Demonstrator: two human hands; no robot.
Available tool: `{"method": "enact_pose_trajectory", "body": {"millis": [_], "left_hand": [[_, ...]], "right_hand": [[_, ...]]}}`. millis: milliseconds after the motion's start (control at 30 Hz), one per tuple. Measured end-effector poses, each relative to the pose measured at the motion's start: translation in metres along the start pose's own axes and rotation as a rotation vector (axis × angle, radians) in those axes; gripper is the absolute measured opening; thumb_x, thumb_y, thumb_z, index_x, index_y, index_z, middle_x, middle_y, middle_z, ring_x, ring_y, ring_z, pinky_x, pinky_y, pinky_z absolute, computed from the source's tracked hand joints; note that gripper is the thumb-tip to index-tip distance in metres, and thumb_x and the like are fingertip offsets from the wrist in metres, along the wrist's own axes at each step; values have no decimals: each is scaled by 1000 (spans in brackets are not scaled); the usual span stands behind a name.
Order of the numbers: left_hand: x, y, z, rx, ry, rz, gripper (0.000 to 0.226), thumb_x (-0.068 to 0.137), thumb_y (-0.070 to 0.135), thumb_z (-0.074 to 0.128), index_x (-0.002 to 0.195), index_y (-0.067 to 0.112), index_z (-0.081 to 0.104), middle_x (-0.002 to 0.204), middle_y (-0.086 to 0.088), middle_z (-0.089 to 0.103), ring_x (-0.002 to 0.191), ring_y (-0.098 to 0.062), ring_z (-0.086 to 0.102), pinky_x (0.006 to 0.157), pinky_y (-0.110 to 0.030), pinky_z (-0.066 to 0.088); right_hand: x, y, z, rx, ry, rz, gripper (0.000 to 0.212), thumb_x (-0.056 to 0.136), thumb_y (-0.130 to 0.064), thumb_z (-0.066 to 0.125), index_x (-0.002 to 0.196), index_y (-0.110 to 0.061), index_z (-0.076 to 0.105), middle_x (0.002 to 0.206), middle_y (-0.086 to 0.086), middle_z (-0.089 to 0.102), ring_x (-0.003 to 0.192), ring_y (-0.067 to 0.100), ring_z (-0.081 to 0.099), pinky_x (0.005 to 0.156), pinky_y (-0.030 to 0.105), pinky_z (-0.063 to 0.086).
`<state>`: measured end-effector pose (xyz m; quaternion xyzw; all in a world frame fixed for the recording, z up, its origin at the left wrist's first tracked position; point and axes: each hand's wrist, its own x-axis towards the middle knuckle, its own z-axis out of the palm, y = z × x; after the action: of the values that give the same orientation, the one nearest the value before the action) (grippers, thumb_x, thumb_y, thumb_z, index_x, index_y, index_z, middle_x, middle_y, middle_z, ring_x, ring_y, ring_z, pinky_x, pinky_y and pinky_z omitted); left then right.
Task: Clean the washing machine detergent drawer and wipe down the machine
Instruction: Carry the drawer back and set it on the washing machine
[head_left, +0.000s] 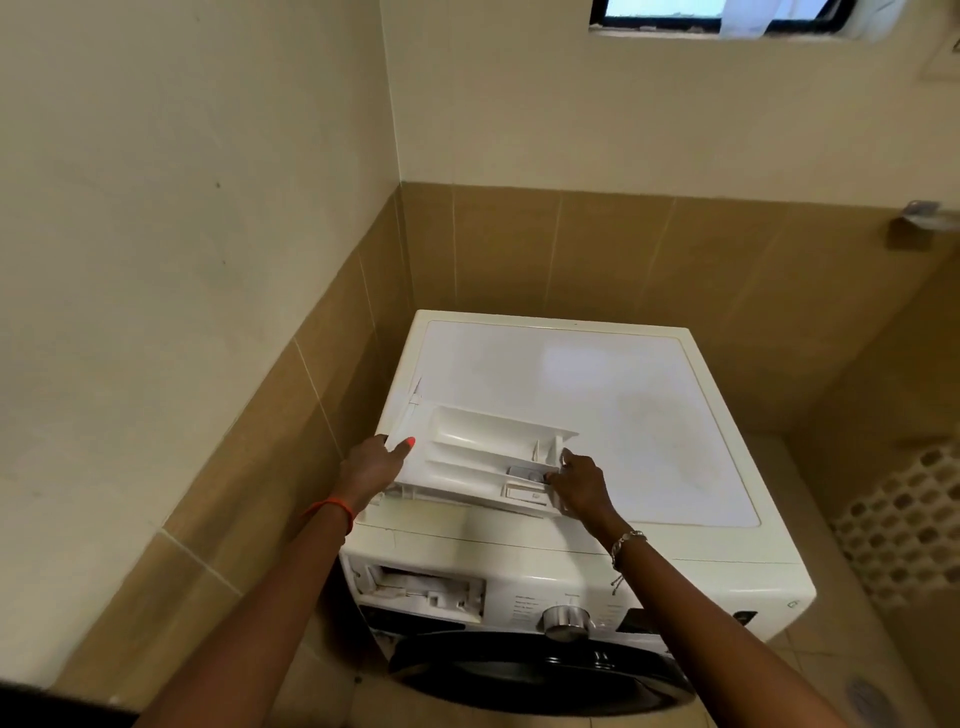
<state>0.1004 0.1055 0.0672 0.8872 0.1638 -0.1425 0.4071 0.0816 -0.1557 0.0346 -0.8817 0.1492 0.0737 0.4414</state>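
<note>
The white detergent drawer (467, 457) is out of the machine and lies across the front left of the washing machine's top (597, 395), its compartments facing up. My left hand (371, 465) grips the drawer's left end, thumb on top. At the drawer's right end, my right hand (579, 486) pinches the edge by the small inserts. Below, the drawer slot (426, 590) in the front panel gapes open, left of the silver dial (566, 621).
The washing machine stands in a corner, tiled walls close on its left and behind. Its dark round door (540, 675) faces me below the panel. A patterned mat (904, 525) lies on the floor to the right. A window (717, 13) sits high on the back wall.
</note>
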Motion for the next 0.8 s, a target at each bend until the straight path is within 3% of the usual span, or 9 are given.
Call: {"method": "enact_pose_trajectory", "body": {"millis": [33, 67, 133, 233, 333, 500, 667, 800], "left_hand": [[-1, 0, -1, 12, 18, 17, 63, 91, 46, 50, 134, -1, 42, 134, -21, 50, 120, -35, 50, 102, -46, 42], [-1, 1, -1, 34, 50, 45, 64, 91, 45, 51, 133, -2, 42, 133, -22, 49, 120, -35, 51, 101, -46, 43], [-4, 4, -1, 114, 145, 119, 65, 90, 44, 53, 134, -2, 40, 133, -22, 47, 117, -36, 51, 98, -44, 45], [-10, 11, 1, 231, 288, 230, 68, 89, 46, 53, 139, 3, 35, 138, -20, 40, 122, -35, 46, 99, -46, 42], [-16, 19, 5, 377, 356, 335, 65, 90, 47, 49, 140, 6, 35, 142, -17, 37, 134, -35, 32, 108, -56, 27], [-27, 22, 20, 476, 410, 596, 61, 95, 47, 33, 142, 9, 32, 149, -15, 30, 145, -35, 7, 118, -49, 5], [-33, 20, 42, 489, 317, 766, 91, 82, 67, -9, 145, 13, 28, 155, -10, 22, 146, -27, 2, 116, -39, -6], [-32, 17, 63, 513, 180, 777, 103, 73, 73, -20, 148, 14, 20, 157, -8, 14, 146, -26, -3, 114, -36, -10]], "right_hand": [[-2, 0, -1, -7, -8, -19, 20, 87, -13, 62, 97, 3, 58, 93, 15, 59, 94, 29, 53, 64, 26, 31], [-3, 2, -1, -22, -13, -34, 44, 89, -17, 61, 124, 6, 50, 115, 19, 57, 112, 31, 51, 78, 23, 33], [-11, 0, -3, -37, -10, -68, 64, 92, -23, 58, 144, 0, 29, 142, 19, 41, 134, 29, 36, 102, 24, 27], [-19, -4, -2, -69, 15, -153, 62, 94, -29, 53, 145, -4, 28, 154, 17, 22, 144, 25, 19, 113, 30, 19], [-26, -6, 0, -96, 69, -241, 58, 96, -30, 49, 145, -5, 29, 155, 13, 21, 145, 22, 18, 113, 26, 18], [-36, -6, 8, -203, 100, -352, 54, 99, -31, 42, 146, -9, 28, 156, 6, 22, 145, 15, 15, 108, 18, 20], [-46, -4, 13, -241, 161, -371, 55, 98, -35, 43, 146, -12, 30, 155, 4, 23, 145, 13, 15, 110, 20, 21], [-56, 4, 9, -324, 191, -348, 58, 98, -40, 39, 147, -10, 26, 157, 5, 17, 146, 15, 7, 117, 25, 7]]}}
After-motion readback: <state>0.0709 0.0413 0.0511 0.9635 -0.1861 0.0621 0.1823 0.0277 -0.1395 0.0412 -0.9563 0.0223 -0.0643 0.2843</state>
